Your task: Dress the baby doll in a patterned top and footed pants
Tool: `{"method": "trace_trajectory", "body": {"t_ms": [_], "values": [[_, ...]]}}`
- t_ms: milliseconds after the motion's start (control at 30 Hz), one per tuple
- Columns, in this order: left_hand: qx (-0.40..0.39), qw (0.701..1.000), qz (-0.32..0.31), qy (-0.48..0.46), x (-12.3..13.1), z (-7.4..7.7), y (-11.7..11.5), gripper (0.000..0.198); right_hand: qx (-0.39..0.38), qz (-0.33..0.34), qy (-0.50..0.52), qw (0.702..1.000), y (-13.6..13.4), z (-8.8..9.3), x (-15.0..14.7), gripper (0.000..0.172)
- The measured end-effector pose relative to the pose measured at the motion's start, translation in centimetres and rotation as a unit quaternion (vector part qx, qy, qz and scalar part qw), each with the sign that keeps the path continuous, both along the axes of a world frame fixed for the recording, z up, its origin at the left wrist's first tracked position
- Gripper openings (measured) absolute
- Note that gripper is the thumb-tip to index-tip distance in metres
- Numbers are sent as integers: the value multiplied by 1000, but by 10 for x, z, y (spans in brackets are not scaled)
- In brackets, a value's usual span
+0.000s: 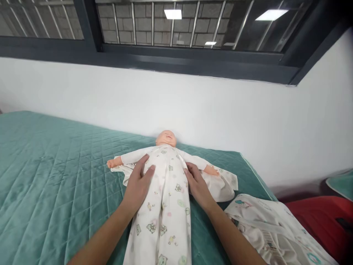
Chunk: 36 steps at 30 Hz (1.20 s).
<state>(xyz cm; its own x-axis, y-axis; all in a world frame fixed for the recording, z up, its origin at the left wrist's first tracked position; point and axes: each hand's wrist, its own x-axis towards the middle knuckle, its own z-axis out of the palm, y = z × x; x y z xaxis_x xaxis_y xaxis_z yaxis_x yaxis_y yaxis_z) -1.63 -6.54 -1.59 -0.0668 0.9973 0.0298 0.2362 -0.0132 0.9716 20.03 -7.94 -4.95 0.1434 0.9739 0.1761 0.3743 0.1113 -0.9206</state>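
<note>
A baby doll (166, 138) lies on its back with its head near the wall and its arms stretched out in white sleeves. Over its front is a long white baby romper (176, 191) printed with small animals, its legs running toward me. My left hand (139, 184) rests against the romper's left side, thumb and forefinger apart on the cloth. On the other side, my right hand (198, 184) has its thumb and fingertips at the romper's edge, close to the doll's arm. Part of each hand's fingers is hidden. Under the arms lies more printed white cloth (227, 180).
A green quilted cover (68, 176) spreads under the doll. At the lower right lies a crumpled white printed garment (264, 221), beside a red object (320, 217). A white wall (220, 110) stands behind, below a dark-framed window (179, 59) with metal bars.
</note>
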Motion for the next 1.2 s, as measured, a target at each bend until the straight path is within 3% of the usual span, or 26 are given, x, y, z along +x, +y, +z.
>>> {"method": "trace_trajectory", "body": {"t_ms": [100, 200, 333, 567, 767, 933, 1033, 1200], "values": [[70, 996, -36, 30, 4, 5, 32, 51, 39, -26, 7, 999, 2, -3, 2, 35], [94, 986, -112, 76, 3, 8, 63, 47, 75, -43, 35, 996, 5, -4, 0, 38], [105, 974, -166, 115, 0, 4, 80, 46, 84, -22, 43, 995, 19, 5, -8, 41], [162, 965, -176, 109, -10, -8, 69, 35, 19, 47, -62, 997, 45, 40, -23, 60], [308, 929, -125, 162, -7, -9, 55, 23, 29, 67, -88, 993, 38, 43, -25, 43], [436, 864, -80, 238, -7, -15, 50, 24, 156, 37, -173, 972, 33, 41, -30, 21], [436, 854, -79, 273, -8, -17, 50, 25, 218, 20, -251, 943, 28, 38, -33, 20], [388, 864, -78, 311, -10, -17, 50, 29, 230, -3, -340, 912, 16, 26, -30, 26]]}}
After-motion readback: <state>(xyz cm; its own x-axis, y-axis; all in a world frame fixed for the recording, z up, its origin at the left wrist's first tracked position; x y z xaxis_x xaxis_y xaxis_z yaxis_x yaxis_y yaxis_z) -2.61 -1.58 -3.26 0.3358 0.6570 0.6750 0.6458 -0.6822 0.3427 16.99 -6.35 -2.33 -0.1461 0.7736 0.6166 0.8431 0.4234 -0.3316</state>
